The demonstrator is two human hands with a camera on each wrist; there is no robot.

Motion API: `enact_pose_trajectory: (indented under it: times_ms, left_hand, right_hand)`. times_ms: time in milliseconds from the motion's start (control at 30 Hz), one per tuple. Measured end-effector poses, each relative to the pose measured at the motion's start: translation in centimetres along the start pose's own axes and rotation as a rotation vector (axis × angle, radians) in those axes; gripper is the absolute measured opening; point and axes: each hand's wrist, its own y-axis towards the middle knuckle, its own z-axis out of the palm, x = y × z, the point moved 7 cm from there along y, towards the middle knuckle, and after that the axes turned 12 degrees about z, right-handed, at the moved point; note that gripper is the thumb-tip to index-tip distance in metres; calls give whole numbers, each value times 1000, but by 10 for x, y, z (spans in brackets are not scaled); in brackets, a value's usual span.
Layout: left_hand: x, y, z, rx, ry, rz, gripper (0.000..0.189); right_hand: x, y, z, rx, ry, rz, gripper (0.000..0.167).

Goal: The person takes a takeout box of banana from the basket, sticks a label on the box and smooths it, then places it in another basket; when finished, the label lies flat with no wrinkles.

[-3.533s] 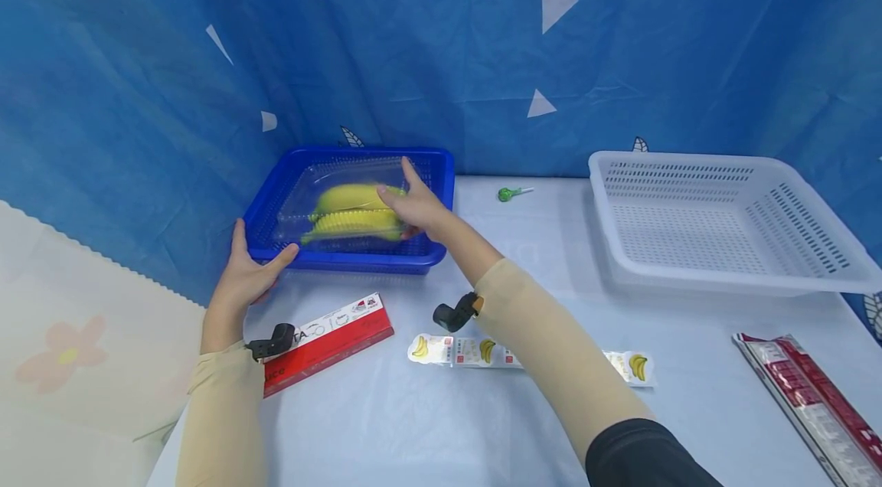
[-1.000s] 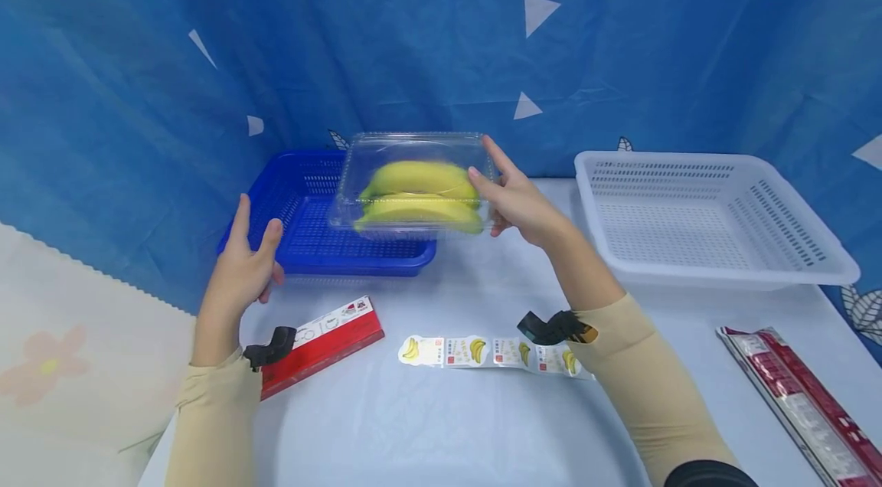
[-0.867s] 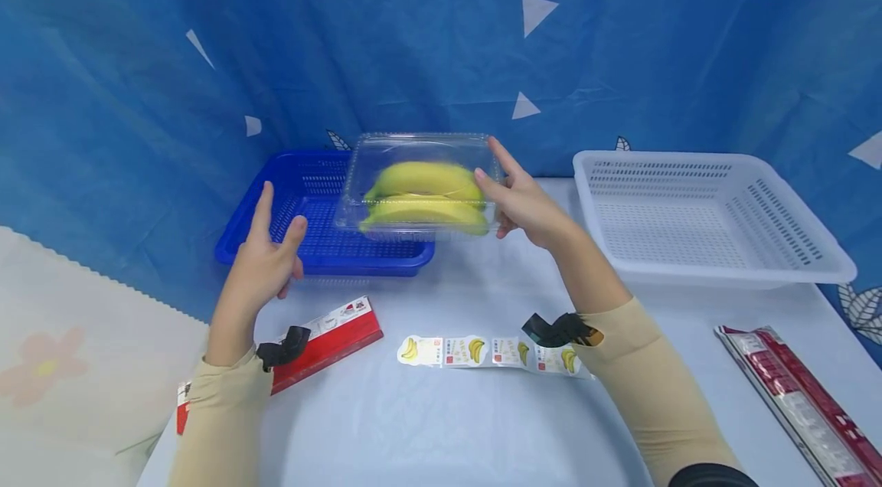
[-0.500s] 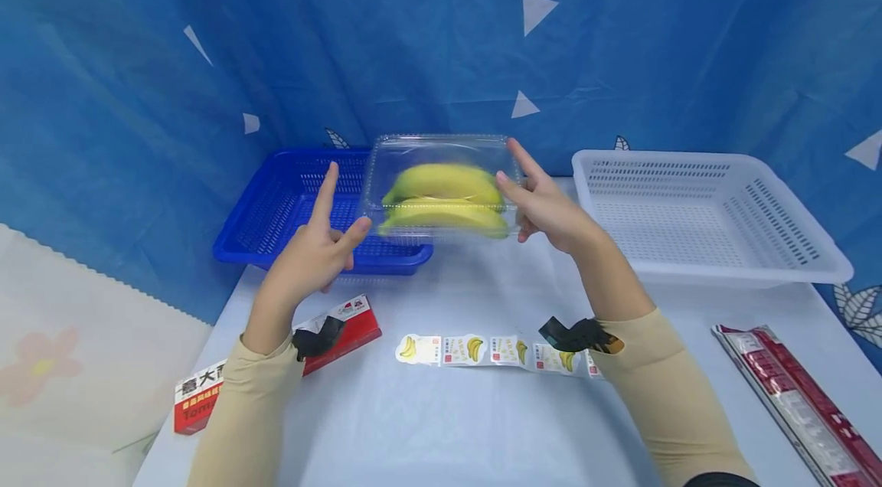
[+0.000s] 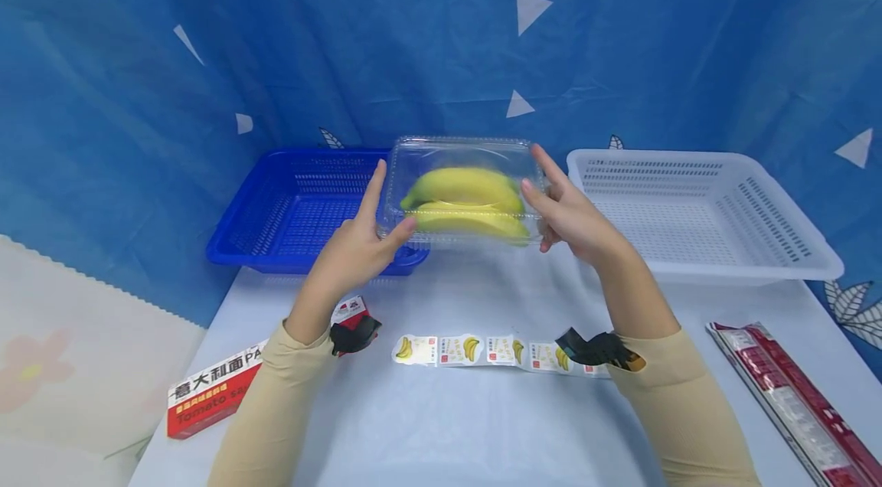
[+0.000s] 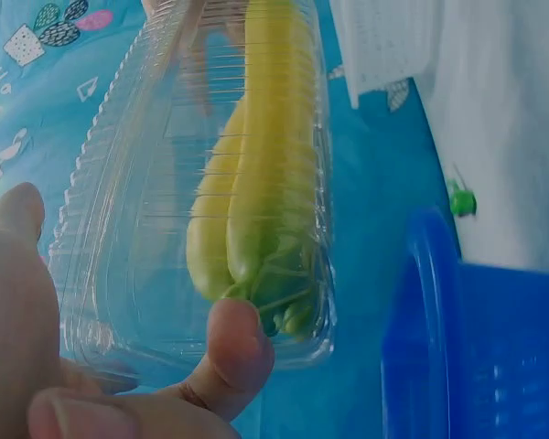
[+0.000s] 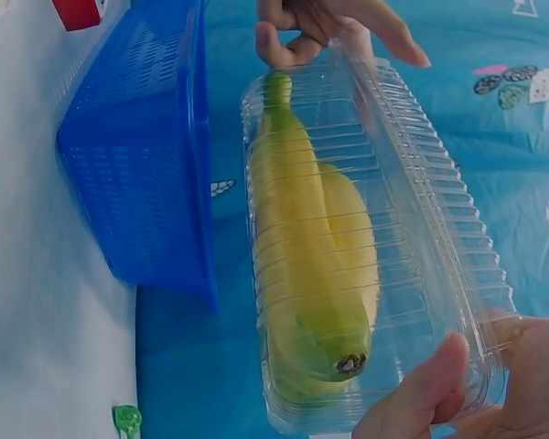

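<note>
A clear plastic clamshell box [image 5: 463,152] with yellow bananas [image 5: 465,192] inside is held up in front of the blue curtain, between the two baskets. My right hand [image 5: 579,220] grips its right end, thumb on the near face and index finger along the far corner. At the left end my left hand [image 5: 353,251] holds it, thumb at the front lower corner and index finger up the side. In the left wrist view, the left thumb [image 6: 238,352] lies against the box near the green banana tips. The lid looks closed in the right wrist view.
A blue basket [image 5: 241,234] stands at back left, a white basket [image 5: 723,272] at back right. A red-and-white pasta box [image 5: 213,395] lies under my left forearm. A banana sticker strip [image 5: 475,350] and red-silver packets [image 5: 792,403] lie in front. A green lollipop [image 6: 462,201] is near the baskets.
The clamshell box has come up out of the blue basket and moved right in my right hand. My left hand has left the basket rim and taken hold of the box's left end.
</note>
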Motion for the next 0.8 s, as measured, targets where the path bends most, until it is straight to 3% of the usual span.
enact_pose_trajectory:
  times_ms: [400, 600, 800]
  left_hand:
    - [-16, 8, 14, 13, 0, 25, 87]
    - [-22, 8, 24, 40, -71, 36, 86]
    - [-25, 9, 31, 11, -58, 52, 86]
  right_hand:
    - [-8, -16, -11, -26, 8, -24, 69]
    - [-13, -24, -15, -47, -14, -37, 70]
    - [-17, -32, -19, -50, -84, -67, 70]
